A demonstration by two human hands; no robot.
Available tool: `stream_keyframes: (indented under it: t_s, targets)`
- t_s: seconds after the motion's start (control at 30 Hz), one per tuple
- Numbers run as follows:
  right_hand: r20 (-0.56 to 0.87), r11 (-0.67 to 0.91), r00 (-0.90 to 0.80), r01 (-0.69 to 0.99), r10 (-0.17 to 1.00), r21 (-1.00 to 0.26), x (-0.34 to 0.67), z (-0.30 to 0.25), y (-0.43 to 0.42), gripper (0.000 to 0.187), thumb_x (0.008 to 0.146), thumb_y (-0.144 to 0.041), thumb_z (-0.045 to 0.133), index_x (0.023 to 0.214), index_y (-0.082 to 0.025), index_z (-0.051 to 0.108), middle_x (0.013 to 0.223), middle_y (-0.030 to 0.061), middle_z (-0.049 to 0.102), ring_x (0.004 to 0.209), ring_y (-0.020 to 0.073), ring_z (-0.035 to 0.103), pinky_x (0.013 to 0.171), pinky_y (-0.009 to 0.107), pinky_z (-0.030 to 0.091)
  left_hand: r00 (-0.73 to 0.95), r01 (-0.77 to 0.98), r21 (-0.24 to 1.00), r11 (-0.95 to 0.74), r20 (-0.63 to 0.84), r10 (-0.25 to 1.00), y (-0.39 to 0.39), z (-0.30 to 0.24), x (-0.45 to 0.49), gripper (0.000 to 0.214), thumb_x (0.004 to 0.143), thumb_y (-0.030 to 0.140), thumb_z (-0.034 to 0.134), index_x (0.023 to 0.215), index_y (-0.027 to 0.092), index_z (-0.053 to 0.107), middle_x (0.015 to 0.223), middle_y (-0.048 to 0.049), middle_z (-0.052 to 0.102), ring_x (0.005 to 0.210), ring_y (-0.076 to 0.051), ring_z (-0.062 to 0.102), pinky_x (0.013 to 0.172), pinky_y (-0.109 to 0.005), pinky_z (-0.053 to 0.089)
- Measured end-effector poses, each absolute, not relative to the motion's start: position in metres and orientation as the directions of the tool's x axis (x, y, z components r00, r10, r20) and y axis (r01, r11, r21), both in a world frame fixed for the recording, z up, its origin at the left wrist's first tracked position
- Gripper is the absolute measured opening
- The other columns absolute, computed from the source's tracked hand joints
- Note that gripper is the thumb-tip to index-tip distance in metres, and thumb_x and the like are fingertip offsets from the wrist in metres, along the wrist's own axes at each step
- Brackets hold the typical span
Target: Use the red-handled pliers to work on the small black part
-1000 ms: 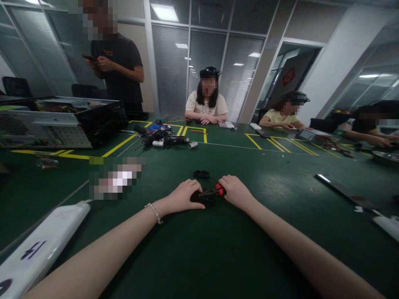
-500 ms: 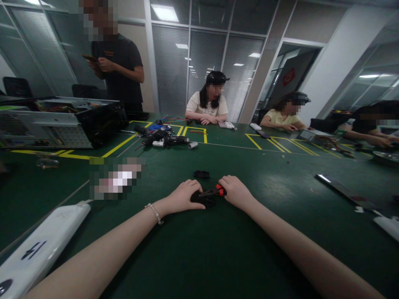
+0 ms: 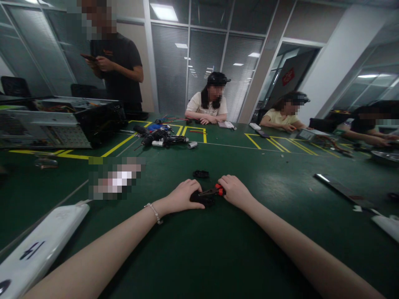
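Observation:
My left hand (image 3: 186,195), with a bracelet at the wrist, is closed around a small black part (image 3: 207,201) low on the green table (image 3: 237,249). What the part is I cannot make out. My right hand (image 3: 233,189) grips the red handles of a pair of pliers (image 3: 209,192). The dark jaws point left and reach the black part beside my left thumb; whether they clamp it is too small to tell. Just beyond my hands lies another black piece (image 3: 201,173), apart from both.
At the far left stands an opened computer case (image 3: 62,124). A heap of cables with a drill-like tool (image 3: 152,137) lies near it. A white device (image 3: 43,245) rests at the left edge, a dark flat bar (image 3: 339,191) on the right. Several people are around the table.
Both hands and the pliers stay almost in place on the black part. The whole view has shifted very slightly.

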State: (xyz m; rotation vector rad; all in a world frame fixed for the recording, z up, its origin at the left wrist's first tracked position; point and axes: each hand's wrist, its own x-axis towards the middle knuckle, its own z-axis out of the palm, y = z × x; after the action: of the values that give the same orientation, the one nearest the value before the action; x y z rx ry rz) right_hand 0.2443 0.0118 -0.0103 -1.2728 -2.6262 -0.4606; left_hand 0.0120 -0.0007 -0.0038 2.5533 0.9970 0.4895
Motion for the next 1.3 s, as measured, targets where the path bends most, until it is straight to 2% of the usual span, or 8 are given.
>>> stream_keyframes:
  t_s: [1.3]
  targets:
    - [0.296,0.575,-0.604,0.796,0.74,0.187,0.2444,-0.0097,0.0123,0.025,0.065,-0.01,0.052,0.09,-0.013,0.054,0.09,0.0082,0.055,0.081,0.0191,0.047,0.073,0.03,0.035,0.684,0.584,0.453,-0.673,0.173,0.709,-0.0018,-0.0026,0.0121,0.039,0.069,0.051,0.059,0.088,0.019,0.049,0.095,-0.0023,0.05,0.086,-0.02,0.044,0.071,-0.03,0.036]
